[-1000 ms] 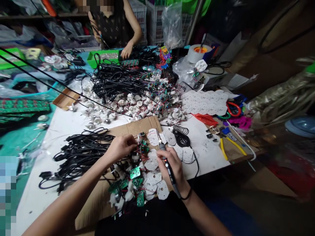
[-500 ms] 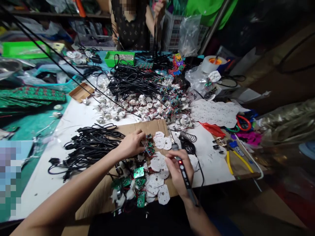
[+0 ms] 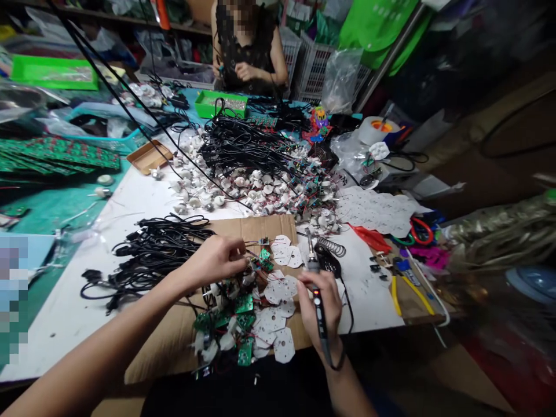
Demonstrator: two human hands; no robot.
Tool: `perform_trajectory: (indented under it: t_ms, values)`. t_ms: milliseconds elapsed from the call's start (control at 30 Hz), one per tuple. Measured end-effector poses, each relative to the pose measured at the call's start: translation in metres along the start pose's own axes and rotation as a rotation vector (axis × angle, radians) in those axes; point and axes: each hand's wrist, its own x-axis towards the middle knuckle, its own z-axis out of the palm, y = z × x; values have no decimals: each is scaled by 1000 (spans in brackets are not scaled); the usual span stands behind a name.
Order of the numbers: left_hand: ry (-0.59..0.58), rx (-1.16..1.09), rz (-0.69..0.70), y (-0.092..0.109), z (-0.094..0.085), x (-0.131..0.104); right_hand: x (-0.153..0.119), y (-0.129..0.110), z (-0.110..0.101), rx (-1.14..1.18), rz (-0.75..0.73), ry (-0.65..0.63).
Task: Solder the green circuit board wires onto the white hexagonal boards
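Note:
My right hand [image 3: 324, 295] is wrapped around a soldering iron [image 3: 319, 315] with a small red light, its metal tip pointing away from me. My left hand [image 3: 223, 256] is closed in a pinch over the cardboard [image 3: 256, 226]; what sits between the fingertips is too small to make out. Just right of those fingers lies a small green circuit board [image 3: 266, 260] with thin wires. White multi-sided plates [image 3: 284, 344] lie between my hands and nearer me, beside more green boards [image 3: 244, 350] and white motor-like parts. Black cables [image 3: 156, 249] are bundled left of my left hand.
A heap of white parts [image 3: 264, 188] and black cables [image 3: 243, 139] covers the table beyond the cardboard. Yellow-handled pliers [image 3: 412, 289] and a coiled soldering iron holder [image 3: 332, 249] are on the right. Across the table sits another person [image 3: 247, 58]. Black cords [image 3: 117, 95] hang at upper left.
My left hand has drawn back slightly left from the small circuit board. The soldering iron has become more upright in my right hand. Across the table, the person's raised hand has come down.

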Motion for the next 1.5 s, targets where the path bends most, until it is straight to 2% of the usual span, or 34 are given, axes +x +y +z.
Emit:
perform_trajectory:
  t_ms: [67,167,267,367,500,633,767,833,900,1000,1100,1167,1267,1400,1500]
  values:
    - [-35,64,30,-4,7,-5,-2,0,4,-46,-72,-64]
    - [-30,100,94,-11,21,-2,-6,7,13,-73,-88,-129]
    - [-37,115,156,-11,28,9,-12,18,21,-84,-81,-157]
    - [-50,102,158,-6,30,23,-18,26,27,-94,-59,-178]
    - [-90,-15,264,-1,37,40,-23,24,27,-121,-54,-160]
    - [-138,-134,324,0,42,51,-28,14,15,-118,-71,-84]
    - [-173,-225,344,0,44,59,-36,9,-11,-95,-88,-47]
    - [-117,-282,315,-2,46,61,-42,12,-24,-109,-46,-15]
    - [-67,-348,265,-5,48,62,-46,19,-34,-163,33,80]
    - [-64,-419,163,-8,54,64,-49,33,-42,-247,129,227]
    - [-52,-431,75,-7,59,64,-48,42,-45,-283,172,248]
    - [-35,-390,85,-4,60,64,-44,43,-44,-293,164,230]
    - [-44,-266,196,0,59,63,-38,39,-41,-305,127,215]
    - [-2,38,350,0,55,63,-33,34,-37,-341,98,180]
    - [4,230,360,-8,52,64,-30,34,-35,-374,78,167]
